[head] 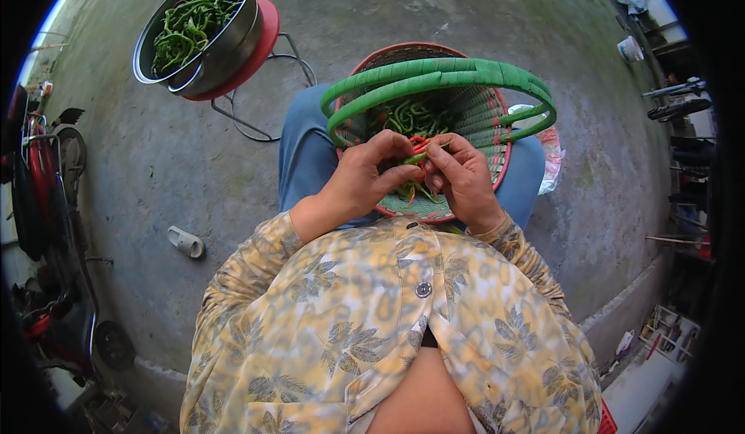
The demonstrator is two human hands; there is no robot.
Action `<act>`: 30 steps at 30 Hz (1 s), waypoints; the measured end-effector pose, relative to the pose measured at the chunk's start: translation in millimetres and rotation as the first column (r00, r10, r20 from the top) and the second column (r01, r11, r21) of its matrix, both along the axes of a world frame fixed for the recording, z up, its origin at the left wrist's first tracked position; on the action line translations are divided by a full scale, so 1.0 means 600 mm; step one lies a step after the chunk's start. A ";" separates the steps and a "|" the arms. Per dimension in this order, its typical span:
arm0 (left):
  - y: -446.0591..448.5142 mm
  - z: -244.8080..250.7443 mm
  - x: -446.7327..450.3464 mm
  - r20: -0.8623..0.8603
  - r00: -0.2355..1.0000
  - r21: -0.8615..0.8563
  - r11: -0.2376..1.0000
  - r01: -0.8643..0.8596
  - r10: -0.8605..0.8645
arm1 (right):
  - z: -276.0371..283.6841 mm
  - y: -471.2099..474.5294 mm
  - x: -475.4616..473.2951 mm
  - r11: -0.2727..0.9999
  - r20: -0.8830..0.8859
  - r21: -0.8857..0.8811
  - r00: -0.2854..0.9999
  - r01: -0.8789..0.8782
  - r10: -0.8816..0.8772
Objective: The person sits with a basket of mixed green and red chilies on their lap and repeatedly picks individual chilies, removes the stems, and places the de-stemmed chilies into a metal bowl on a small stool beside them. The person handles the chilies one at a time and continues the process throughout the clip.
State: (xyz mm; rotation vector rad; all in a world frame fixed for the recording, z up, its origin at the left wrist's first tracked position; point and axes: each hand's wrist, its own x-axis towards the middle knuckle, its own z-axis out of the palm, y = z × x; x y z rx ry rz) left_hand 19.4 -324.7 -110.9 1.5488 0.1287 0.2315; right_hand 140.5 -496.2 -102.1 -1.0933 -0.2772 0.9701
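Over the woven basket between my knees, my left hand has a green chili pepper between thumb and fingers. The fingertips of my right hand pinch the stem end of that pepper. Red chili peppers show just behind it, partly hidden by my fingers, so I cannot tell whether a hand holds them. Deeper in the basket lies a heap of green chili peppers. The basket has a red rim and a double green-wrapped handle arching over the far side.
At the upper left, a steel pot full of green chilies stands on a red-topped stool. A slipper lies on the concrete floor. Red motorbikes line the left edge. A plastic bag sits beyond my right knee.
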 end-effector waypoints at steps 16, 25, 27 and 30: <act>0.125 0.100 -0.074 0.269 0.917 0.116 0.935 -0.336 0.296 | 0.090 -0.148 0.056 0.874 0.768 0.009 0.557 0.485 -0.316; 0.552 0.131 -0.047 0.238 0.545 0.176 0.516 -0.838 0.804 | -0.017 -0.367 0.357 0.051 0.879 -0.298 0.253 0.953 0.404; 0.586 0.113 -0.050 0.056 0.456 0.327 0.415 -0.849 0.888 | -0.012 -0.338 0.316 0.414 0.966 -0.255 0.249 0.874 0.069; 0.541 0.075 -0.058 0.304 0.420 0.235 0.360 -0.903 0.855 | 0.000 -0.235 0.201 0.790 0.770 -0.131 0.563 0.599 -0.300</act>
